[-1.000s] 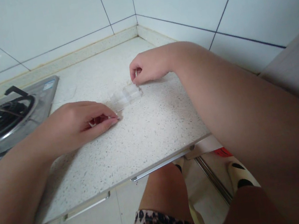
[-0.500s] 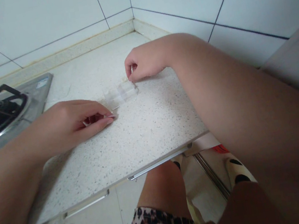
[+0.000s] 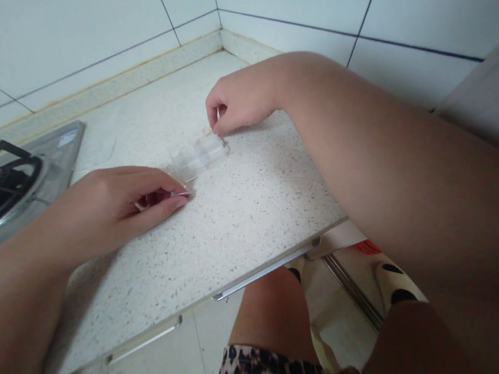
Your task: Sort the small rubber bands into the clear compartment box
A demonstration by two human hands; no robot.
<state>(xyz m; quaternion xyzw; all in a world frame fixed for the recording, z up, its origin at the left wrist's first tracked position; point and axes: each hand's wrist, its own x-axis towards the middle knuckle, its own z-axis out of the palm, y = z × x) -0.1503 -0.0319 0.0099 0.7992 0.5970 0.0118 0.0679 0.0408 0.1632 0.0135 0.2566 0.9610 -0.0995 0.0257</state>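
- Two bare hands reach over the speckled counter (image 3: 255, 224) in my feed, with a clear plastic piece (image 3: 200, 157) lying between them.
- On my left hand (image 3: 114, 199), thumb and forefinger come together just beside the near left corner of the plastic; a thin pinkish edge shows at the tips, and I cannot tell whether they grip anything.
- On my right hand (image 3: 246, 104), thumb and bent forefinger meet in a pinch at the plastic's far right corner. From here I cannot tell whether that corner is caught between them.
- The plastic lies slantwise on the counter, its right end just below the right fingertips, its left end slightly beyond the left ones.
- I see the gas stove (image 3: 53, 156) beyond my left forearm.
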